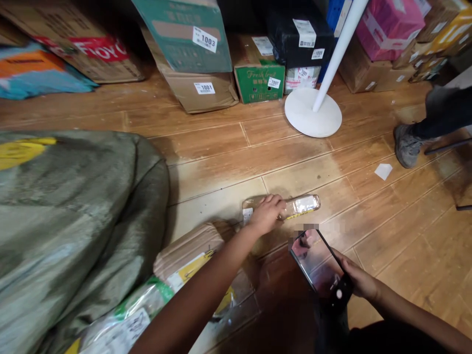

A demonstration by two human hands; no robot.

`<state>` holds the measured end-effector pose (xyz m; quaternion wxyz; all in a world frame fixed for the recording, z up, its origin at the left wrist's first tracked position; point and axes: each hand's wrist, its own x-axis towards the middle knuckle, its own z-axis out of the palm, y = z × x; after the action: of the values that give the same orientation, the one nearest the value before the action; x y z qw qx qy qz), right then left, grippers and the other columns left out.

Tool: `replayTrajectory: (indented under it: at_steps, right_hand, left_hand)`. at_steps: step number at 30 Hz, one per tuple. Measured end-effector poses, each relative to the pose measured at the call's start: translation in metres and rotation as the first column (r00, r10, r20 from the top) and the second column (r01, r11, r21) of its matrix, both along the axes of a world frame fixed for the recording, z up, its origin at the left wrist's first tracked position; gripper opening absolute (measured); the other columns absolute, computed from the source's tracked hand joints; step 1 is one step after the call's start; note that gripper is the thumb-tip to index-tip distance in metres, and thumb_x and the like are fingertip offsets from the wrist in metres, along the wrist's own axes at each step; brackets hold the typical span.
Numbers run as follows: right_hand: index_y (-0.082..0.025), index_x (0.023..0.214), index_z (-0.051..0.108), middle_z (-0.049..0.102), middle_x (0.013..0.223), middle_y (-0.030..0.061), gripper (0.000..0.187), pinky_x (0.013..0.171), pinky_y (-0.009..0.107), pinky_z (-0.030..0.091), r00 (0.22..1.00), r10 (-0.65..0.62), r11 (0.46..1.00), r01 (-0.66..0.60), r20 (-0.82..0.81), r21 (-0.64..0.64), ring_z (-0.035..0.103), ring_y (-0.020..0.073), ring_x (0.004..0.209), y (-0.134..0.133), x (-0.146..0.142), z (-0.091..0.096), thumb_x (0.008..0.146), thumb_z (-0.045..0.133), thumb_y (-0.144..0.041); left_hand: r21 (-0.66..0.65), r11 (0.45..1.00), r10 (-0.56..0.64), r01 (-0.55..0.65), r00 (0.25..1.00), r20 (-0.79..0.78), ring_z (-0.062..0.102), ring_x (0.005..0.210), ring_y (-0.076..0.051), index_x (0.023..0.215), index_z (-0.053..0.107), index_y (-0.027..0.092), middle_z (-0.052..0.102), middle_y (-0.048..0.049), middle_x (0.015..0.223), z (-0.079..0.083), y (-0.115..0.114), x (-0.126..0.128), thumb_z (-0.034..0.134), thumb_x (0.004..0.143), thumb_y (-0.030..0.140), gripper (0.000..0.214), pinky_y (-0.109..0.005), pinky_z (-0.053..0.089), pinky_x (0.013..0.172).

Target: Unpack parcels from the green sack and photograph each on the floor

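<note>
My left hand (pixel 267 215) reaches down to the floor with its fingers curled over a long, narrow parcel (pixel 305 203) in clear shiny wrapping. The parcel lies flat and carries a white label and a yellow strip. In my right hand (pixel 357 278) is a smartphone (pixel 319 265), its lit screen facing up. Below my left forearm sits a brown cardboard parcel (pixel 191 246) with a yellow and white label. A clear plastic bag parcel (pixel 127 319) with green edging lies beside it, partly behind the arm.
A large grey-green sack (pixel 92 206) fills the left side. Numbered boxes, among them a teal box (pixel 184 39) and a green fruit box (pixel 258 81), line the back. A white pole base (pixel 313 113) stands before them. At right are another person's shoe (pixel 407 145) and a paper scrap (pixel 383 171).
</note>
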<state>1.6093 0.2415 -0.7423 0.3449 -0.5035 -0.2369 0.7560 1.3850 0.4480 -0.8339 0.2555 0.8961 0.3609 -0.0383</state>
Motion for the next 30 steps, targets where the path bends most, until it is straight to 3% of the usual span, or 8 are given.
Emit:
replayTrajectory:
  at_steps: [3,7,11,16,21,23,26,30]
  right_hand:
    - [-0.025,0.142,0.062,0.068,0.137,0.0118,0.081,0.107,0.047,0.047,0.998,0.039,0.999,-0.039,-0.043,0.012,0.068,0.0312,0.112,-0.001,-0.003,0.0,0.083,0.061,-0.08]
    - [-0.024,0.147,0.057,0.072,0.128,0.0117,0.084,0.103,0.049,0.048,0.989,0.095,0.995,-0.091,-0.11,0.035,0.071,0.0306,0.102,-0.001,-0.008,-0.002,0.083,0.062,-0.079]
    - [-0.024,0.147,0.056,0.073,0.127,0.0131,0.084,0.109,0.051,0.042,0.987,0.118,0.992,-0.113,-0.109,0.049,0.067,0.0339,0.116,-0.003,-0.012,-0.006,0.084,0.062,-0.079]
    - [-0.025,0.148,0.055,0.066,0.14,0.013,0.083,0.116,0.052,0.035,0.982,0.105,0.994,-0.1,-0.155,0.039,0.058,0.0345,0.133,-0.01,-0.012,-0.013,0.083,0.065,-0.077]
    - [-0.023,0.143,0.06,0.067,0.138,0.0138,0.085,0.115,0.052,0.035,0.985,0.081,0.996,-0.086,-0.15,-0.029,0.06,0.0354,0.13,-0.017,-0.01,-0.02,0.078,0.069,-0.078]
    - [-0.024,0.141,0.062,0.07,0.133,0.0129,0.086,0.113,0.052,0.037,0.987,0.079,0.995,-0.088,-0.139,-0.056,0.061,0.0355,0.128,-0.018,-0.01,-0.02,0.076,0.07,-0.079]
    - [-0.024,0.138,0.064,0.072,0.13,0.0119,0.085,0.111,0.051,0.04,0.987,0.082,0.994,-0.092,-0.14,-0.064,0.063,0.0353,0.125,-0.017,-0.011,-0.017,0.075,0.071,-0.08]
    - [-0.025,0.137,0.065,0.072,0.129,0.0111,0.08,0.11,0.05,0.041,0.987,0.073,0.995,-0.081,-0.143,-0.051,0.065,0.0341,0.12,-0.013,-0.011,-0.012,0.077,0.071,-0.077]
  left_hand:
    - [0.014,0.994,0.11,-0.109,0.99,-0.085,0.054,0.124,-0.032,0.122,0.062,0.014,0.062,-0.0152,0.129,0.0,0.0,0.004,0.08,0.076,0.027,0.051,-0.041,0.042,0.106]
    - [0.07,0.994,0.092,-0.08,0.98,-0.175,0.06,0.114,-0.032,0.119,0.064,0.012,0.067,-0.0169,0.117,0.0,-0.017,0.014,0.066,0.088,0.019,0.031,-0.043,0.044,0.099]
    - [0.171,0.982,0.104,-0.081,0.986,-0.133,0.062,0.107,-0.03,0.113,0.067,0.011,0.068,-0.0178,0.11,-0.003,-0.048,0.025,0.048,0.095,0.01,0.026,-0.043,0.045,0.094]
    - [0.153,0.984,0.108,-0.092,0.989,-0.103,0.062,0.107,-0.03,0.109,0.071,0.013,0.068,-0.0174,0.111,-0.008,-0.066,0.026,0.052,0.094,0.015,0.024,-0.042,0.047,0.093]
    - [0.069,0.991,0.122,-0.116,0.989,-0.082,0.06,0.115,-0.03,0.118,0.069,0.019,0.065,-0.0155,0.127,-0.01,-0.058,0.022,0.059,0.088,0.013,0.032,-0.043,0.046,0.102]
    - [0.008,0.986,0.167,-0.167,0.983,-0.082,0.059,0.117,-0.029,0.12,0.068,0.02,0.065,-0.0143,0.127,-0.009,-0.05,0.021,0.06,0.088,0.015,0.034,-0.042,0.046,0.104]
    - [0.025,0.962,0.274,-0.273,0.957,-0.095,0.053,0.128,-0.031,0.122,0.068,0.02,0.058,-0.0151,0.14,-0.006,-0.038,0.02,0.057,0.093,0.022,0.032,-0.041,0.044,0.108]
    - [0.058,0.956,0.294,-0.289,0.942,-0.163,0.051,0.13,-0.034,0.136,0.059,0.016,0.057,-0.0169,0.141,0.0,-0.029,0.017,0.074,0.08,0.028,0.059,-0.044,0.044,0.108]
